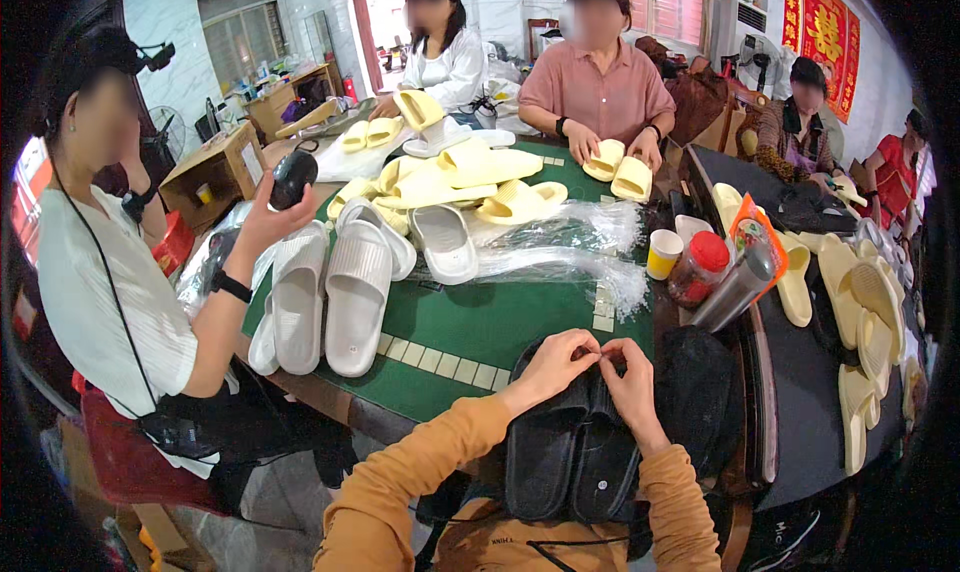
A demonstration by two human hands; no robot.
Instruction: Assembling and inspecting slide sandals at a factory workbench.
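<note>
At the table's near edge, my left hand [552, 374] and my right hand [629, 390] meet fingertip to fingertip, each closed in a pinch. Whatever lies between the fingertips is too small to make out. Directly beneath them is a pair of black slippers, the left slipper [543, 464] and the right slipper [604, 469] side by side with their heels toward me. My hands partly cover the toe ends. A dark, rounded black item [697, 397] lies right of my right hand, its kind unclear.
On the green table [440, 317] lie grey slippers [357, 297], yellow slippers [470, 164], clear plastic bags [560, 247] and a row of tiles [440, 362]. A yellow cup [663, 254], a red-lidded jar [697, 269] and a flask [738, 287] stand right. Co-workers sit around; one holds a black object.
</note>
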